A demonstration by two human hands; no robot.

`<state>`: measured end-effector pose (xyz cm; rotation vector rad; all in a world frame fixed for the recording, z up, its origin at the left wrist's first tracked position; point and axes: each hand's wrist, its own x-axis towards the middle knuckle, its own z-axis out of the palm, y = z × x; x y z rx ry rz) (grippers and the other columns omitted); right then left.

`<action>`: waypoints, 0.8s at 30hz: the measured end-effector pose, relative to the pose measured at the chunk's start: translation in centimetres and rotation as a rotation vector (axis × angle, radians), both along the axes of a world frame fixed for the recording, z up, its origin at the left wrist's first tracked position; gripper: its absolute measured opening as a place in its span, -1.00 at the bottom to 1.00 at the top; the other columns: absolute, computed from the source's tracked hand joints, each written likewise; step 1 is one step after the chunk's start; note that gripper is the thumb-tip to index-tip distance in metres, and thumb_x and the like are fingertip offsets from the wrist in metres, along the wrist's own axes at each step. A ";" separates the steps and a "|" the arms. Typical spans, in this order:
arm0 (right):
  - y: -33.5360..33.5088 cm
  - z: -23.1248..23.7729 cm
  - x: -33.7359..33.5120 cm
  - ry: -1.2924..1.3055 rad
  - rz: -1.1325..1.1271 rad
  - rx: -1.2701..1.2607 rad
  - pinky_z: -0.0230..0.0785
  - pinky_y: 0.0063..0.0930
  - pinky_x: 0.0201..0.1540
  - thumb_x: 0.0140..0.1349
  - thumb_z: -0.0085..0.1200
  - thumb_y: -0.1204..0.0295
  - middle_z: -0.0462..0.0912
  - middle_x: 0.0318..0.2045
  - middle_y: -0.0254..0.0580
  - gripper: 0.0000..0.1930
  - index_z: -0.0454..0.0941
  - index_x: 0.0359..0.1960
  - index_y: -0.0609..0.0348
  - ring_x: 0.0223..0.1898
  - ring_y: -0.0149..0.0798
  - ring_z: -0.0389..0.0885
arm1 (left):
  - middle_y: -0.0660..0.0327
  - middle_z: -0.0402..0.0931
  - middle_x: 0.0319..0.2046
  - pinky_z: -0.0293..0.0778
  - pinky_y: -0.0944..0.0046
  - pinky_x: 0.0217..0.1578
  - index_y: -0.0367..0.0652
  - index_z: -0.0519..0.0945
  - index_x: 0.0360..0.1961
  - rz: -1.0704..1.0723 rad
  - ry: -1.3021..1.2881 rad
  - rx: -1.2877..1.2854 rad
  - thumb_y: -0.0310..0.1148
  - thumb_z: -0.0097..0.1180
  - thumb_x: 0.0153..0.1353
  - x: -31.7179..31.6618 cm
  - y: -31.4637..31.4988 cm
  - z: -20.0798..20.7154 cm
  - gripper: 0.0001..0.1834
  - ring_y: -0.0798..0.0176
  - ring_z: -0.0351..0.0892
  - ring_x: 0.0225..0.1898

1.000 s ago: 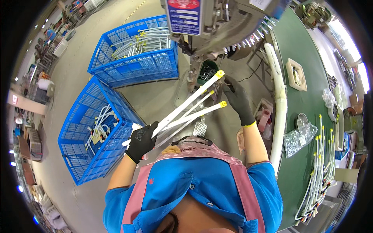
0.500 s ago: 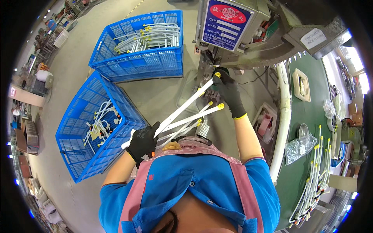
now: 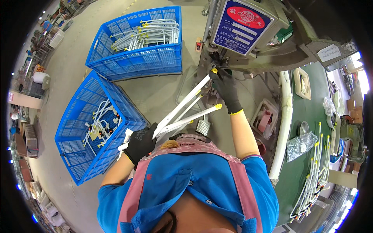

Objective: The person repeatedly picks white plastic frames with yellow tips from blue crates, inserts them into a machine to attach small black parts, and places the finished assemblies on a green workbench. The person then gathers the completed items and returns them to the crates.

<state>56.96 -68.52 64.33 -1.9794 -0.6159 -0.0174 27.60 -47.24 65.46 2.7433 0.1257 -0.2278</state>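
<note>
My left hand (image 3: 142, 144), in a black glove, is closed around the lower ends of white tube frames at my waist. One long white tube frame (image 3: 186, 101) slants up and away to the right. My right hand (image 3: 226, 88), also gloved, grips it near its yellow-capped far end, just below the machine head (image 3: 244, 27). Lower, another white tube (image 3: 192, 117) with a yellow cap points right with its far end free. More white tubing lies partly hidden beneath these. My gloves cover the exact finger contact.
Two blue crates stand to the left: the far crate (image 3: 134, 64) holds many white tube frames, the nearer crate (image 3: 81, 136) a few with dark fittings. On the right, a green bench (image 3: 289, 182) carries more tube frames (image 3: 314, 174), a plastic bag (image 3: 301, 146) and a tray (image 3: 302, 83).
My view has shifted slightly, so the machine sits farther right. Both hands keep their grip; the lower tubes under the long frame have swung a little.
</note>
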 end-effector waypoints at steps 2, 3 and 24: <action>-0.1 -0.2 0.1 0.030 -0.007 0.018 0.38 -0.33 -0.24 0.23 0.06 0.21 0.60 -0.41 0.00 -0.67 0.55 -0.19 0.28 -0.39 -0.08 0.53 | -0.04 0.57 -0.41 0.46 -0.01 -0.41 -0.21 0.38 0.14 -0.005 -0.001 -0.030 -0.38 0.12 0.04 0.0 0.2 0.0 -0.43 -0.09 0.60 -0.39; -0.2 -0.3 0.1 0.024 -0.018 -0.012 0.38 -0.33 -0.24 0.22 0.06 0.22 0.61 -0.40 0.00 -0.67 0.55 -0.18 0.27 -0.39 -0.09 0.54 | -0.05 0.57 -0.43 0.47 -0.01 -0.41 -0.19 0.38 0.15 -0.022 -0.023 -0.029 -0.39 0.13 0.03 0.0 0.4 0.2 -0.42 -0.09 0.60 -0.40; -0.7 -5.7 -6.0 0.253 0.133 -0.138 0.38 -0.47 -0.15 0.30 0.02 0.35 0.61 -0.31 -0.15 -0.62 0.43 0.09 0.31 -0.27 -0.38 0.53 | -0.07 0.58 -0.42 0.47 -0.02 -0.36 -0.16 0.36 0.16 -0.182 -0.027 -0.235 -0.37 0.14 0.11 1.4 3.7 -2.4 -0.45 -0.12 0.59 -0.36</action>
